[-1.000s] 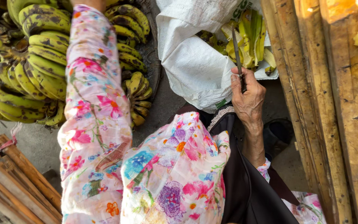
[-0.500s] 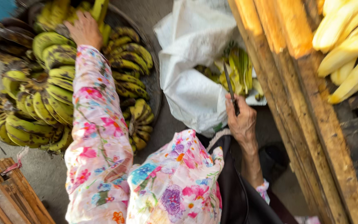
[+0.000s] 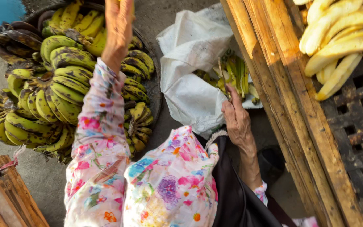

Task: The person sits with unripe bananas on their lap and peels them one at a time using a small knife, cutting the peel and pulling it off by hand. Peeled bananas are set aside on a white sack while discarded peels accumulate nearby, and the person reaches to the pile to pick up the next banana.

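Your right hand (image 3: pixel 237 120) is closed around a thin dark tool, seemingly a knife (image 3: pixel 227 93), though its blade is mostly hidden among the peels, so treat that reading as uncertain. This hand sits nearest you, just beside the near edge of the white sack (image 3: pixel 192 84), with the tool pointing away from you into the green and yellow peels (image 3: pixel 236 73) lying on the sack's right side. To the right of that hand, the wooden slats (image 3: pixel 282 105) run diagonally away from you, and beyond them the peeled bananas (image 3: pixel 337 46) lie on a dark grid rack (image 3: pixel 358 122), well apart from either hand. Your left hand (image 3: pixel 117 29) is extended far forward in its floral sleeve (image 3: pixel 101 138), over the far side of the round tray (image 3: pixel 154 88) of green banana bunches (image 3: pixel 55 84). Its fingers reach the top edge of the view, so you cannot tell whether it grips anything. The bunches lie below and to the left of that hand, their fruits curving outward toward the tray rim. The left hand is the nearer hand to the unpeeled fruit.
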A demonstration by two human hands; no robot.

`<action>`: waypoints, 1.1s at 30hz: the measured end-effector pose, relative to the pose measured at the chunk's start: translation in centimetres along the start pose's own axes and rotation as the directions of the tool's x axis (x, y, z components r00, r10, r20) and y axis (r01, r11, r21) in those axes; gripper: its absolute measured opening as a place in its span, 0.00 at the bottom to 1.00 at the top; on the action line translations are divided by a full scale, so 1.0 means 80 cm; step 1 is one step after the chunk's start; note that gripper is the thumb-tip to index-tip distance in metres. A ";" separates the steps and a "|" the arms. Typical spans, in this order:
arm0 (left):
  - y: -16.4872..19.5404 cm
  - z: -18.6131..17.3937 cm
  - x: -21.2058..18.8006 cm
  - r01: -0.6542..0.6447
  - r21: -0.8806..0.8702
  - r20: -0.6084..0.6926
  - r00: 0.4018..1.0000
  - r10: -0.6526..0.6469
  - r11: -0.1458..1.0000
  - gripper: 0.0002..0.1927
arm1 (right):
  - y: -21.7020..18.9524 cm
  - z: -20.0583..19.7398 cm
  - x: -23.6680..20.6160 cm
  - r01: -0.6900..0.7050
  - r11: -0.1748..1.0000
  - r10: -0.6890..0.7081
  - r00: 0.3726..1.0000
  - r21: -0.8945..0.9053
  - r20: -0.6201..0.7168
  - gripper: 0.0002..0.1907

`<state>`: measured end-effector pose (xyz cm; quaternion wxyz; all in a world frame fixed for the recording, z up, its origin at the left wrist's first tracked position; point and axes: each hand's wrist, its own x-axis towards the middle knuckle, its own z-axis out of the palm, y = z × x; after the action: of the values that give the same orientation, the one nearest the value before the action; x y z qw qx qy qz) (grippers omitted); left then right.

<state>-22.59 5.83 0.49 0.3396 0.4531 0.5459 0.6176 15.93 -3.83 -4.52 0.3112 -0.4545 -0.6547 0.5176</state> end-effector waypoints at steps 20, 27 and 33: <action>0.036 0.155 -0.192 -0.603 0.634 0.559 0.790 0.252 0.485 0.30 | -0.045 -0.007 -0.016 0.055 0.995 -0.042 0.988 0.085 -0.149 0.31; 0.042 0.165 -0.205 -0.591 0.672 0.474 0.806 0.355 0.446 0.28 | -0.046 0.002 -0.018 -0.042 0.998 0.051 0.973 0.044 -0.225 0.25; 0.022 0.163 -0.208 -0.536 0.551 0.470 0.833 0.293 0.640 0.27 | -0.033 -0.005 -0.012 -0.103 0.901 0.184 0.971 0.421 -0.155 0.22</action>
<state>-4.38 -4.89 -1.03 0.0907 0.7563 0.5406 0.3571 15.90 -4.67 -1.79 0.4216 -0.4740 -0.4633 0.6188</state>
